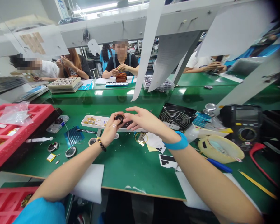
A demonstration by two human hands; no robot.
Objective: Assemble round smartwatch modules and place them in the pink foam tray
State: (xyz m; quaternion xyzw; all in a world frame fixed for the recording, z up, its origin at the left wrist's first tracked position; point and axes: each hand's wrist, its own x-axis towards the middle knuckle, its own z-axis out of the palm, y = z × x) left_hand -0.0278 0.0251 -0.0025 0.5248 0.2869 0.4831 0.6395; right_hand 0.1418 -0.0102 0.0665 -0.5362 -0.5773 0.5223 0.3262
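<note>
Between the thumb and fingers of my left hand [111, 128] is a small round black part [119, 118] with a dark centre. My right hand [140, 119] is just to its right, fingers spread and pointing left, with nothing visible in its grasp; whether a fingertip touches the part is unclear. Behind and below both hands lies a long white tray [86, 122] holding small gold-coloured pieces. Round watch-like parts [71, 151] rest on the green table [121, 165] to the left, beside a blue patterned sheet [74, 136] and a black pen [86, 131].
Red compartment trays [21, 137] stand at the left. A black fan grille [177, 116], a yellowish round dish [220, 148], a multimeter [245, 124], a blue-handled tool [219, 165] and yellow tweezers [258, 184] lie at the right. Several people sit across the bench.
</note>
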